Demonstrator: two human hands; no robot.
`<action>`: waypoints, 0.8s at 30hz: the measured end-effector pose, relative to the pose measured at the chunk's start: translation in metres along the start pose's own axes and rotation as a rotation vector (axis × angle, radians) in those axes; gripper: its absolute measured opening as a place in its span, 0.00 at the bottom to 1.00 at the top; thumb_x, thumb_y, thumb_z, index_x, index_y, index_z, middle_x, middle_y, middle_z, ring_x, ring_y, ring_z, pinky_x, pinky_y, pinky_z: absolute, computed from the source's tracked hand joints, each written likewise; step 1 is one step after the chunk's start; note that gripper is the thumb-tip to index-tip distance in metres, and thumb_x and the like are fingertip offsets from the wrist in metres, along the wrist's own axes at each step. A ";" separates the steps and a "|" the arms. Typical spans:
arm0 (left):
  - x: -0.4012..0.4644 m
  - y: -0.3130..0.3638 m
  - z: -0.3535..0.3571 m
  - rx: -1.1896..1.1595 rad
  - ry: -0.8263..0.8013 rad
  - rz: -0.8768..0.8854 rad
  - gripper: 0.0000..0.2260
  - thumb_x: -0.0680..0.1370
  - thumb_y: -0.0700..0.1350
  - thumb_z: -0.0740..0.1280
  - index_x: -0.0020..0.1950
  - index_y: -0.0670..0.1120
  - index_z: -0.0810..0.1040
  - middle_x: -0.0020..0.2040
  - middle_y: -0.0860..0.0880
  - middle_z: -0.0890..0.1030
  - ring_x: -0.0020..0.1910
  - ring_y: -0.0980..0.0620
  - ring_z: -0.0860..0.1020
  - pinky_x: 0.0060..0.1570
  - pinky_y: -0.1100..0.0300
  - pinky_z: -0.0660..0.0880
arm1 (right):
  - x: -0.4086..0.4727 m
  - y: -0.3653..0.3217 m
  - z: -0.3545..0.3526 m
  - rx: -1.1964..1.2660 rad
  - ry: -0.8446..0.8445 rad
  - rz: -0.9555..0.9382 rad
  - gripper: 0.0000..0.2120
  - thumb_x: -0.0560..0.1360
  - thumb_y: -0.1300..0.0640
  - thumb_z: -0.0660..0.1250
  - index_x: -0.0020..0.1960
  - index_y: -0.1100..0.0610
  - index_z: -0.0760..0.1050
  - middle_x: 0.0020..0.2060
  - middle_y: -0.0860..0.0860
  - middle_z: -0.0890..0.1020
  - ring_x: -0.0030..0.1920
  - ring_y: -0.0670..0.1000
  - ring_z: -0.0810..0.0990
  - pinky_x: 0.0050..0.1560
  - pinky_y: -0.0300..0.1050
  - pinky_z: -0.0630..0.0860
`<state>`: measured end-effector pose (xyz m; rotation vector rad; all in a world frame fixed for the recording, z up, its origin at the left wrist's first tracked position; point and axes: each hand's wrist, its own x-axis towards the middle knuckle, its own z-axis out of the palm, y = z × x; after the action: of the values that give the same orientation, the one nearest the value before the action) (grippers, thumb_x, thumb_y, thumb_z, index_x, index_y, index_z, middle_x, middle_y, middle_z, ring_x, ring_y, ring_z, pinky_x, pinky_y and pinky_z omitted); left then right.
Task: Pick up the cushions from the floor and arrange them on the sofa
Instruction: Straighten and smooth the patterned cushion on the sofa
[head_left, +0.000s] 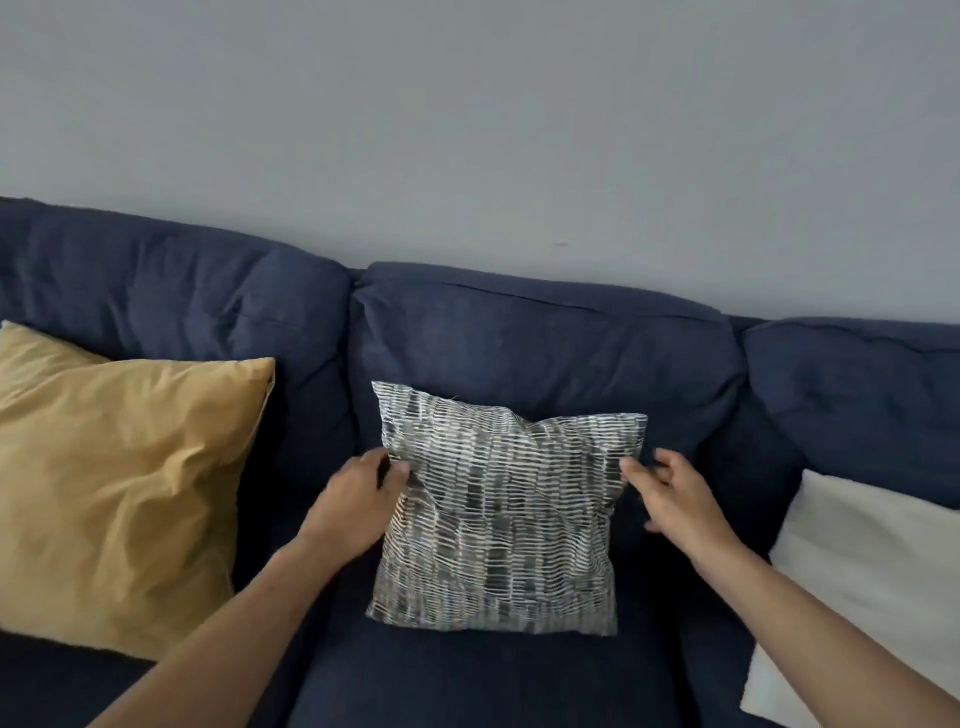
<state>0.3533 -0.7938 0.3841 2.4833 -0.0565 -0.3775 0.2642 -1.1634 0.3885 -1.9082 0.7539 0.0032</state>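
Both hands (363, 499) (670, 493) on patterned cushion (498, 519)

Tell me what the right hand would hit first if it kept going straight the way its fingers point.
The right hand points up and left at the right edge of the patterned cushion, so it would meet that edge first. Its fingertips look at or almost on the fabric already; contact is hard to judge.

Your navy sofa (545, 338) spans the frame's lower half, three back cushions against the wall. On its seat: a mustard cushion (114, 483) at left, a grey-and-white patterned cushion (498, 514) at centre, a cream cushion (872, 571) at lower right. All three lean on the backrest, well apart.
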 end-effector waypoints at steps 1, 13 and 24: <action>0.013 -0.003 0.002 -0.051 0.042 0.009 0.24 0.87 0.60 0.61 0.72 0.44 0.77 0.66 0.42 0.82 0.66 0.38 0.80 0.64 0.47 0.75 | 0.009 0.001 0.002 0.039 0.011 0.003 0.28 0.82 0.43 0.73 0.77 0.54 0.73 0.64 0.51 0.86 0.60 0.56 0.87 0.49 0.55 0.85; 0.082 -0.006 0.022 -0.430 0.147 0.033 0.21 0.83 0.64 0.67 0.44 0.48 0.80 0.40 0.48 0.86 0.40 0.49 0.83 0.44 0.49 0.82 | 0.045 0.016 0.007 0.132 0.056 -0.170 0.11 0.82 0.48 0.74 0.44 0.52 0.83 0.28 0.46 0.84 0.23 0.44 0.77 0.20 0.40 0.70; 0.097 -0.016 0.029 -0.460 0.189 0.036 0.32 0.72 0.79 0.68 0.44 0.49 0.80 0.38 0.53 0.86 0.42 0.50 0.85 0.44 0.50 0.83 | 0.062 0.008 0.011 0.137 0.151 -0.110 0.21 0.78 0.37 0.75 0.53 0.57 0.83 0.36 0.48 0.85 0.26 0.43 0.79 0.23 0.41 0.74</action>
<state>0.4372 -0.8097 0.3279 2.0477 0.0579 -0.1203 0.3133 -1.1874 0.3569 -1.8301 0.7302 -0.2576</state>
